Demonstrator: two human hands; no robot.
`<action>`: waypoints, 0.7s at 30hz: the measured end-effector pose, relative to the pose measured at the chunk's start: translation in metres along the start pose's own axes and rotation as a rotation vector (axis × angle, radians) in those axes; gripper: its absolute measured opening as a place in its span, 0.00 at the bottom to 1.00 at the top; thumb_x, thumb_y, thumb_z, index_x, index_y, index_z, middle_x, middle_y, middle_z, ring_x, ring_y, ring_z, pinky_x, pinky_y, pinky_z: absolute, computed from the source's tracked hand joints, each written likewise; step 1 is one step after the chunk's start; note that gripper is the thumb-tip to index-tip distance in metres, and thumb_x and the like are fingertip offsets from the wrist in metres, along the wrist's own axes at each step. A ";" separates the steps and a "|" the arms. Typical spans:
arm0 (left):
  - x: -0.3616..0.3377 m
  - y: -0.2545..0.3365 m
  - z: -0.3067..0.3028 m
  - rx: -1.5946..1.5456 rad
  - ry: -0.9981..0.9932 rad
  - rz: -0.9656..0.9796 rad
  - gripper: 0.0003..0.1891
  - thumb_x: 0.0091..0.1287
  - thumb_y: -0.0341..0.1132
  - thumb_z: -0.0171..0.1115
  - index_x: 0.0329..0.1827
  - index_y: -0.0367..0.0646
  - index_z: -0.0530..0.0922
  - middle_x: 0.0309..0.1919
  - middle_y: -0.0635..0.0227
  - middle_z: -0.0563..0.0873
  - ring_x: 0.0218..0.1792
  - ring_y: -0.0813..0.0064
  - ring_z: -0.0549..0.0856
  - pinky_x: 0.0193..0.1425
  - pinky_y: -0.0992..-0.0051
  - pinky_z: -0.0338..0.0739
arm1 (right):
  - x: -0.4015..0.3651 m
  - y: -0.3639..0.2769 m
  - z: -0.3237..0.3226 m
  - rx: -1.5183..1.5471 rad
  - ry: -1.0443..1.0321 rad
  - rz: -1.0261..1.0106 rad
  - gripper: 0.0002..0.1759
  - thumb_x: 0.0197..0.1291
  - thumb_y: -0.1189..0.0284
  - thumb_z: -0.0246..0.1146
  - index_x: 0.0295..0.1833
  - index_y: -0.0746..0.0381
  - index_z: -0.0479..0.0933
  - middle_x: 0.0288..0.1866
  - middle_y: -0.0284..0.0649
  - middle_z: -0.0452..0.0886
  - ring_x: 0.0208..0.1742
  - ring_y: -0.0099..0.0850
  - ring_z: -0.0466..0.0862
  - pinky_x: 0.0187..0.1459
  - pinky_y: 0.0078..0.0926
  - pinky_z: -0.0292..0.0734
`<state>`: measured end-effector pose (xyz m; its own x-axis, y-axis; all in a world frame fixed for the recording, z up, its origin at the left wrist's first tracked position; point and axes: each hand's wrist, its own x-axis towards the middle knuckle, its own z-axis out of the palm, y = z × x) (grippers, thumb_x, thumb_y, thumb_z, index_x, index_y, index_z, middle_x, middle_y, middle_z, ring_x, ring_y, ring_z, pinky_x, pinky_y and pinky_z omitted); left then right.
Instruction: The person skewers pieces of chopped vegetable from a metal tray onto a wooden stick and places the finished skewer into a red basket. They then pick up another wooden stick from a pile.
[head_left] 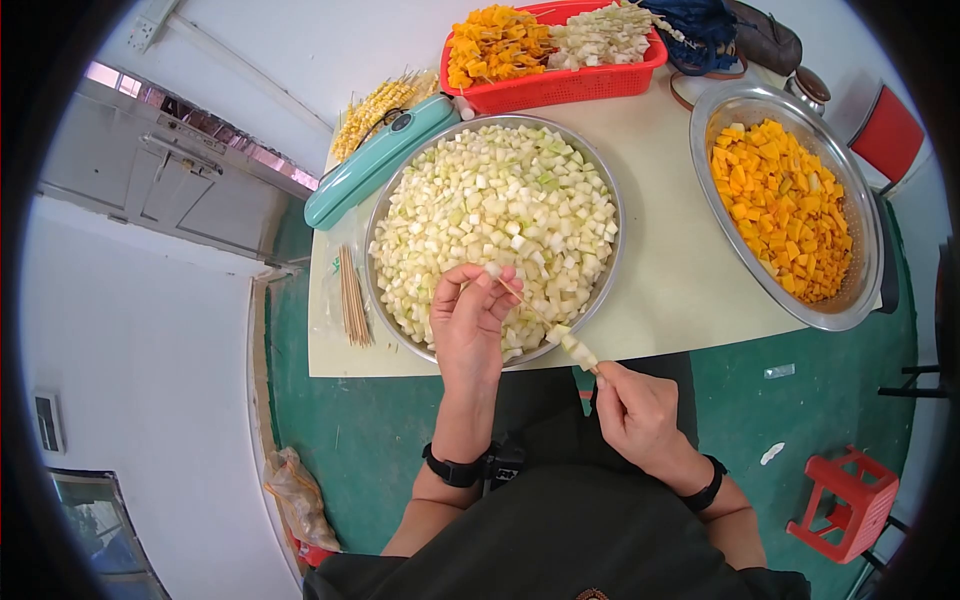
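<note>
A large metal bowl [612,270] heaped with pale green-white cubes [490,190] stands near the table's front edge. Over its front part, my left hand [470,310] pinches one pale cube [493,270] at the tip of a wooden skewer [525,302]. My right hand [640,412], just in front of the table edge, is closed round the skewer's lower end. Several pale cubes [573,348] are threaded on the skewer just above my right fingers. A bundle of bare skewers [353,298] lies on the table left of the bowl.
A metal basin [865,290] of orange pieces stands at the table's right. Behind the bowl is a red basket [560,92] with filled skewers. A teal appliance [380,165] and yellow skewers [375,112] are at the back left. A red stool [850,505] stands on the floor.
</note>
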<state>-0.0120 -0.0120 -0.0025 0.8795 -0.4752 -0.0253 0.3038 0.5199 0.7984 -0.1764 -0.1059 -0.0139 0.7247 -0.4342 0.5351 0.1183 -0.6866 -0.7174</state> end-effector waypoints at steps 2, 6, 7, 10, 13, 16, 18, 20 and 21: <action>-0.001 -0.001 0.000 0.019 -0.008 0.005 0.04 0.65 0.25 0.53 0.40 0.40 0.74 0.36 0.56 0.83 0.36 0.68 0.84 0.41 0.73 0.80 | 0.000 0.000 0.000 -0.004 0.008 -0.001 0.08 0.49 0.84 0.60 0.38 0.68 0.75 0.16 0.37 0.72 0.13 0.30 0.72 0.15 0.25 0.64; -0.005 -0.003 0.004 0.086 -0.010 0.066 0.04 0.64 0.24 0.53 0.40 0.40 0.74 0.34 0.58 0.83 0.36 0.68 0.84 0.41 0.72 0.80 | -0.001 -0.001 -0.001 0.003 0.007 0.002 0.08 0.48 0.84 0.60 0.38 0.68 0.75 0.16 0.37 0.72 0.13 0.30 0.72 0.15 0.25 0.64; -0.005 -0.004 0.006 0.087 -0.010 0.065 0.04 0.64 0.24 0.53 0.40 0.40 0.74 0.34 0.58 0.83 0.36 0.68 0.84 0.41 0.72 0.80 | -0.001 -0.001 -0.001 0.005 0.011 0.000 0.09 0.48 0.84 0.60 0.38 0.68 0.75 0.17 0.37 0.72 0.13 0.30 0.72 0.15 0.25 0.64; -0.007 -0.007 0.007 0.144 0.010 0.149 0.04 0.64 0.23 0.52 0.40 0.39 0.74 0.34 0.56 0.83 0.34 0.68 0.84 0.41 0.71 0.80 | -0.002 -0.002 -0.002 0.006 0.006 0.001 0.09 0.48 0.84 0.60 0.38 0.68 0.75 0.17 0.37 0.73 0.13 0.30 0.73 0.15 0.25 0.64; -0.008 -0.010 0.006 0.175 -0.013 0.178 0.04 0.64 0.24 0.52 0.40 0.39 0.73 0.34 0.56 0.83 0.34 0.68 0.84 0.41 0.71 0.80 | -0.003 -0.002 -0.001 0.010 0.007 0.004 0.10 0.48 0.84 0.60 0.39 0.69 0.75 0.18 0.38 0.73 0.14 0.30 0.73 0.16 0.25 0.64; -0.009 -0.011 0.007 0.206 0.004 0.192 0.04 0.64 0.24 0.52 0.41 0.39 0.73 0.34 0.55 0.83 0.34 0.68 0.84 0.40 0.71 0.80 | -0.003 -0.003 -0.001 0.023 0.011 0.009 0.10 0.49 0.84 0.60 0.40 0.70 0.75 0.18 0.38 0.73 0.14 0.30 0.73 0.16 0.26 0.65; -0.010 -0.011 0.007 0.211 0.002 0.196 0.05 0.64 0.24 0.52 0.41 0.40 0.73 0.34 0.55 0.83 0.34 0.68 0.84 0.41 0.70 0.80 | -0.003 -0.003 -0.002 0.028 0.004 0.012 0.10 0.49 0.84 0.60 0.40 0.70 0.75 0.18 0.38 0.73 0.14 0.30 0.73 0.16 0.26 0.65; -0.011 -0.011 0.006 0.209 -0.004 0.195 0.05 0.64 0.24 0.52 0.41 0.40 0.73 0.34 0.55 0.83 0.34 0.68 0.84 0.41 0.70 0.80 | -0.003 -0.004 -0.003 0.007 -0.032 0.018 0.09 0.50 0.84 0.59 0.40 0.70 0.75 0.17 0.38 0.72 0.14 0.31 0.73 0.16 0.26 0.65; -0.011 -0.011 0.006 0.208 -0.011 0.194 0.04 0.64 0.24 0.52 0.41 0.40 0.73 0.34 0.55 0.83 0.35 0.68 0.84 0.41 0.70 0.80 | -0.003 -0.004 -0.003 0.006 -0.032 0.018 0.09 0.50 0.84 0.59 0.40 0.70 0.75 0.17 0.38 0.72 0.14 0.31 0.73 0.16 0.26 0.65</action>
<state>-0.0270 -0.0170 -0.0074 0.9095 -0.3895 0.1457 0.0477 0.4457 0.8939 -0.1806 -0.1039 -0.0115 0.7481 -0.4271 0.5078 0.1096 -0.6752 -0.7294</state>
